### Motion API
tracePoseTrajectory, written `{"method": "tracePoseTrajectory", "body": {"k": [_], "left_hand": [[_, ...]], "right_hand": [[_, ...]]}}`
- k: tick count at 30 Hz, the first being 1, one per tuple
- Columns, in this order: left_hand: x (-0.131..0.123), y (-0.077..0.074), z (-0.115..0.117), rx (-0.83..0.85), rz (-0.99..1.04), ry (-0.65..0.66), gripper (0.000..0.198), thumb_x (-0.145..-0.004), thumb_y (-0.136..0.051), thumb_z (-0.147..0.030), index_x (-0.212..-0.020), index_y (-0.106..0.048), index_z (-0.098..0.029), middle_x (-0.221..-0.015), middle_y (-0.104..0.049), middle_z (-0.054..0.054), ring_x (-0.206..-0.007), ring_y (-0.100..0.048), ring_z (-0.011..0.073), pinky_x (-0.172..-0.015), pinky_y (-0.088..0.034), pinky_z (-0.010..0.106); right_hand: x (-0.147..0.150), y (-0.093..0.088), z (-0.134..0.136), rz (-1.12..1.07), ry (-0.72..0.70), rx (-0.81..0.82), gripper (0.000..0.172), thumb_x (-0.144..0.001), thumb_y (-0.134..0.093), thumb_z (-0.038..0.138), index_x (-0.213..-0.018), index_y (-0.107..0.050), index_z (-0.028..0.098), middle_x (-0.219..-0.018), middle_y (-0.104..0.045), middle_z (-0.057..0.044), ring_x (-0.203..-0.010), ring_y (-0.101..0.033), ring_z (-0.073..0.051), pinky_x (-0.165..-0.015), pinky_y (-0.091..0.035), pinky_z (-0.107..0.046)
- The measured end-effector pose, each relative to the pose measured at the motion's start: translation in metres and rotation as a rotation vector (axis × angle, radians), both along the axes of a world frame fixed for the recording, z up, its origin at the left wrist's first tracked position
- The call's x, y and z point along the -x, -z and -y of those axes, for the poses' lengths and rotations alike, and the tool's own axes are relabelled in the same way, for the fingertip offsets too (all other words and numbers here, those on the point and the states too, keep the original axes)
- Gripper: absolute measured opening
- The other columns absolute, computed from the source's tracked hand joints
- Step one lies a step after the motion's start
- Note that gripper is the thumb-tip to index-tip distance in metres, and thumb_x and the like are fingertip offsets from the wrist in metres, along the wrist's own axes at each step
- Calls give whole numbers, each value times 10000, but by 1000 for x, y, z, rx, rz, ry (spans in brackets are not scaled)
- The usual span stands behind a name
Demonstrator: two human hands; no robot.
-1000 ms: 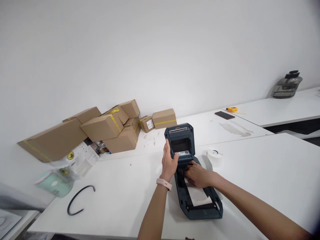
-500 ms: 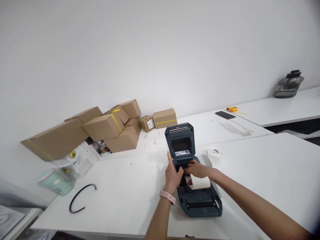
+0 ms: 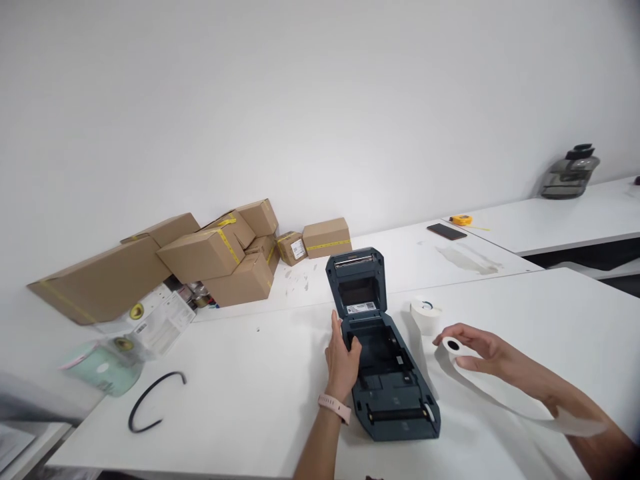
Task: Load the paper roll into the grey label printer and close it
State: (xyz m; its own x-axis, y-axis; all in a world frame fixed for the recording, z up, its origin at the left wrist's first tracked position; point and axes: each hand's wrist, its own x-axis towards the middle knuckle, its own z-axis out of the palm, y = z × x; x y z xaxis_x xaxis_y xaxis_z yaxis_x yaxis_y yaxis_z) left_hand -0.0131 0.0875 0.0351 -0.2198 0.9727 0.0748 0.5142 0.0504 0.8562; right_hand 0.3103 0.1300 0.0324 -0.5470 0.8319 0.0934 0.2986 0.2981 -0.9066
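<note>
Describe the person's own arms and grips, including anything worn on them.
The left grip and right grip are ungloved. The left forearm has no sleeve in view; a pale pink band with small dark holes circles its wrist. The right forearm shows no band or sleeve where visible; its far end is too dark to tell.

There are 2 hands: 1 left hand (image 3: 343, 363) and 1 right hand (image 3: 493, 353). 1 printer (image 3: 384, 390) is at the left hand. Rolls number 2: 1 held roll (image 3: 453, 355) in the right hand, 1 standing roll (image 3: 426, 322) just beyond it. Well beyond the right hand are 1 phone (image 3: 447, 231), 1 tape measure (image 3: 461, 220) and 1 bottle (image 3: 570, 177). Beyond the left hand are 2 separate cardboard boxes (image 3: 327, 240); farther left, 1 box pile (image 3: 200, 258) of at least 6, partly hidden.
</note>
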Motion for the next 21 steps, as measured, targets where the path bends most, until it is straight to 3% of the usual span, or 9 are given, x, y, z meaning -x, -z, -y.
{"method": "tracePoseTrajectory", "body": {"k": [5,10,13,17,19,21], "left_hand": [[0,2,-1,-20,-2,-11,743,-930,-479,-315,-1588,-140,-257,-1585,-411,111,-1429,-430,274,-1130,-343,427],[2,5,-1,-40,10,-13,751,-916,-514,-321,-1581,-170,-262,-1565,-447,102,-1423,-444,260,-1111,-372,386],[2,5,-1,-38,11,-7,736,-928,-493,-322,-1583,-163,-258,-1573,-434,107,-1436,-426,265,-1108,-373,401],[1,5,-2,-22,8,-16,726,-928,-483,-308,-1580,-167,-266,-1583,-419,97,-1441,-417,260,-1108,-374,402],[1,5,-3,-20,14,-26,733,-917,-499,-304,-1577,-181,-274,-1577,-432,90,-1425,-441,259,-1100,-386,392],[2,6,-3,-29,19,-24,741,-911,-511,-304,-1577,-186,-274,-1569,-444,93,-1420,-449,256,-1104,-386,390]], "right_hand": [[-10,46,-4,112,237,-8,486,-807,-659,640,-1137,-668,284,-1278,-684,-79,-1269,-581,-342,-1043,-469,-419],[-1,67,-9,52,267,58,551,-816,-624,676,-1180,-642,263,-1281,-688,-112,-1284,-576,-368,-1048,-478,-447],[-6,68,-13,7,311,110,594,-822,-634,656,-1286,-592,287,-1406,-613,-124,-1311,-553,-373,-1071,-472,-475],[-11,57,-34,-43,507,111,669,-832,-611,656,-1381,-494,293,-1529,-487,-122,-1404,-452,-350,-1117,-434,-486],[-6,47,-49,-28,487,97,764,-792,-663,639,-1433,-438,291,-1587,-404,-112,-1447,-389,-342,-1131,-423,-467],[3,37,-63,15,397,121,850,-746,-713,612,-1464,-403,279,-1578,-419,-118,-1416,-432,-357,-1108,-447,-462]]}}
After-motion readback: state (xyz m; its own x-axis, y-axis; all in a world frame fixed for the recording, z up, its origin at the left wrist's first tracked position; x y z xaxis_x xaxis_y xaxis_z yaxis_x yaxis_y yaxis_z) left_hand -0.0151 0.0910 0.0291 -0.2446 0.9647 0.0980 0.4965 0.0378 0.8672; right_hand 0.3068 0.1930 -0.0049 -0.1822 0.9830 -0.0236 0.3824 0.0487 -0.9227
